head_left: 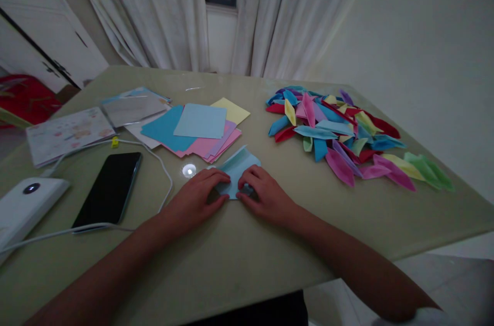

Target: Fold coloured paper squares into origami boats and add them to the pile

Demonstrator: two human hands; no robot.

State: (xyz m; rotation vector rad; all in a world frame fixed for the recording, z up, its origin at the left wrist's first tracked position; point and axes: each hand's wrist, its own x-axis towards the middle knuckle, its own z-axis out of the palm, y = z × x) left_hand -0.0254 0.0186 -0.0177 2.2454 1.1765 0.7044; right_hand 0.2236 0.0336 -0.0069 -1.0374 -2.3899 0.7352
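Note:
A light blue sheet of paper (240,167), partly folded, lies on the greenish table (247,264) in front of me. My left hand (198,195) presses on its near left edge with fingers curled down. My right hand (264,193) presses on its near right corner, fingertips bent onto the paper. Both hands pinch the fold against the table. Just beyond lies a stack of flat coloured paper squares (198,128), blue, pink and yellow.
A heap of folded coloured paper pieces (347,133) covers the right of the table. A black phone (110,187), a white cable (154,154), a white device (25,207) and printed sheets (67,133) lie on the left. Curtains hang behind.

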